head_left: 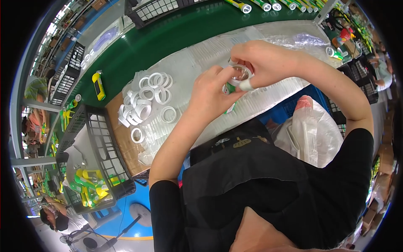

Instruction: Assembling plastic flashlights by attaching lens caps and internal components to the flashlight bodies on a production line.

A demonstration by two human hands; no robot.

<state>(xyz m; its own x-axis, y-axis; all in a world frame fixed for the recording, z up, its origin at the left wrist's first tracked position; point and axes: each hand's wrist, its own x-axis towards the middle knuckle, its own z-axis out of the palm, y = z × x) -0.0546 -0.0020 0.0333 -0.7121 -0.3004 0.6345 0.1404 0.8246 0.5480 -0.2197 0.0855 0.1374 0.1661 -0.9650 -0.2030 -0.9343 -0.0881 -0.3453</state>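
Observation:
In front of my chest, both hands come together around a flashlight (228,88) with a green and white body, its round head facing up. A white ring (242,73) circles the head's rim. My left hand (210,92) is closed around the body, its fingertips against the rim. From the other side, my right hand (268,63) grips the ring between curled fingers and a thumb with a white wrap; the fingers partly hide it. Left of my hands, several loose white rings (168,114) lie heaped on the plastic-covered worktable (189,69).
A green conveyor (176,42) runs beyond the table, with a row of flashlights (244,7) at its far right and a yellow one (98,85) at left. A black crate (119,164) at lower left holds yellow-green flashlights. A white sack (321,134) stands at right. Other people work at far left.

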